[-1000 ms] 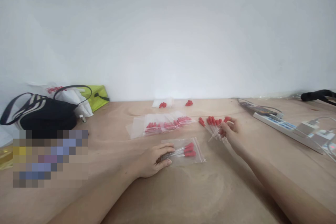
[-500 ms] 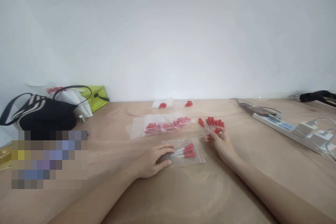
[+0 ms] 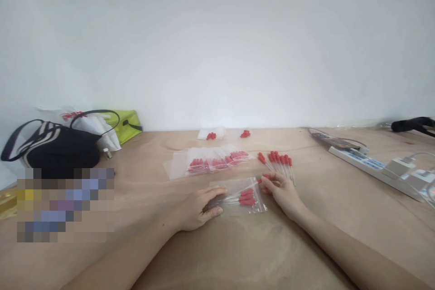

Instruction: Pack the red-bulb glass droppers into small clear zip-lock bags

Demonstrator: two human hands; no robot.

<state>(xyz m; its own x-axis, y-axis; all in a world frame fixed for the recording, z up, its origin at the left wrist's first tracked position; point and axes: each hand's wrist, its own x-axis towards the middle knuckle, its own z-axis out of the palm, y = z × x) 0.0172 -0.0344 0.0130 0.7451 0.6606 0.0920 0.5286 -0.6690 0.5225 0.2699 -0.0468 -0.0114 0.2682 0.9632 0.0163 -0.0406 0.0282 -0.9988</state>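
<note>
A clear zip bag (image 3: pixel 234 210) lies flat in front of me, with several red-capped droppers (image 3: pixel 247 201) inside, caps toward its zip edge. My left hand (image 3: pixel 200 206) holds the bag's left end between thumb and fingers. In my right hand (image 3: pixel 280 192), at the bag's right edge, a dropper is pinched by its red cap (image 3: pixel 265 177); its clear stem points left over or into the bag. Loose red-capped droppers (image 3: pixel 281 158) are fanned out just behind my right hand. Behind the bag lie overlapping filled bags (image 3: pixel 217 161).
Two small clusters of red caps (image 3: pixel 211 136) lie near the wall. At right are a white power strip (image 3: pixel 370 167) with plugs and a phone (image 3: pixel 335 141). A black bag (image 3: pixel 64 147), a green bag (image 3: pixel 127 129) and a small bottle (image 3: pixel 107 153) stand at left.
My right hand has moved left and slightly nearer, from the loose droppers to the bag's zip edge, carrying one dropper. My left hand keeps its place on the bag.
</note>
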